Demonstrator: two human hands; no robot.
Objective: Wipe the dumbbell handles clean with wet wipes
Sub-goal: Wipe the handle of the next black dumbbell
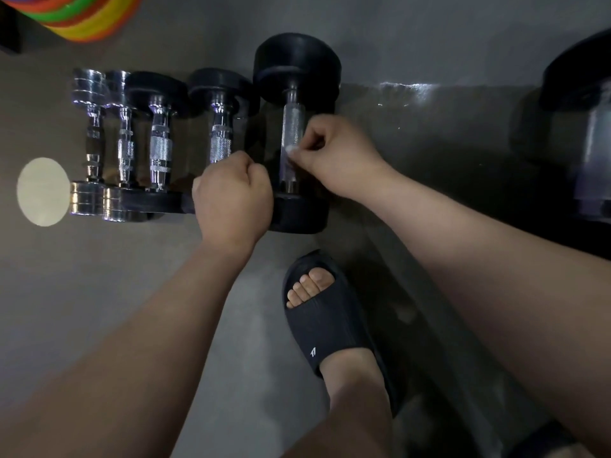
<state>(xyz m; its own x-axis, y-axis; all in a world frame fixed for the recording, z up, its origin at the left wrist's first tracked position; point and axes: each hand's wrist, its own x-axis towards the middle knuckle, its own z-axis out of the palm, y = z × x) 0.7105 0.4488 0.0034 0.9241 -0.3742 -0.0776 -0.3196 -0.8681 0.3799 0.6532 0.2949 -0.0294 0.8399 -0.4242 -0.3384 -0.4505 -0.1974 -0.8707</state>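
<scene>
Several dumbbells lie in a row on the floor along the wall. The largest black dumbbell (296, 61) has a knurled steel handle (292, 123). My right hand (334, 157) pinches a small white wet wipe (291, 149) against the middle of that handle. My left hand (231, 193) is curled into a fist just left of it, over the near end of the neighbouring black dumbbell (221, 133). Whatever lies under the fist is hidden. Further left lie another black dumbbell (161, 140) and two chrome dumbbells (94, 140).
My foot in a black slide sandal (325, 322) stands on the grey floor just behind the big dumbbell. A very large dark dumbbell (588, 133) lies at the right edge. A pale round disc (41, 191) lies at the left, with coloured rings (82, 14) at the top left.
</scene>
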